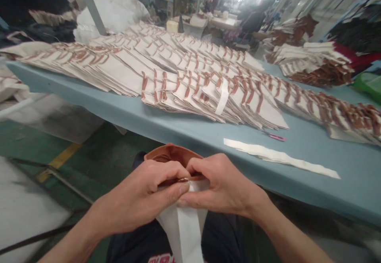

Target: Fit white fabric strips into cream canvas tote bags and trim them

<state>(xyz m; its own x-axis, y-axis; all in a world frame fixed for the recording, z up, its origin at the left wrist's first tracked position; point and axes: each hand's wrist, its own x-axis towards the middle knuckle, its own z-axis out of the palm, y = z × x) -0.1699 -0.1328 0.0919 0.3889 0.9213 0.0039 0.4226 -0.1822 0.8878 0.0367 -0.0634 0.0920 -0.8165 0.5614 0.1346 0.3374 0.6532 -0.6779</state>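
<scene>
My left hand [143,195] and my right hand [220,187] meet over my lap, just below the table's front edge. Both are closed, pinching the same piece: a brown strap loop [169,154] joined to a white fabric strip [183,227] that hangs down between my knees. The fingertips press together at the seam where brown meets white. Part of the brown loop is hidden behind my fingers.
A blue-grey table [342,152] carries long overlapping rows of white fabric pieces with brown straps [208,92]. A loose white strip [279,158] and small pink snips [275,137] lie near the front edge. More stacks [309,62] sit at the back right; green floor lies to the left.
</scene>
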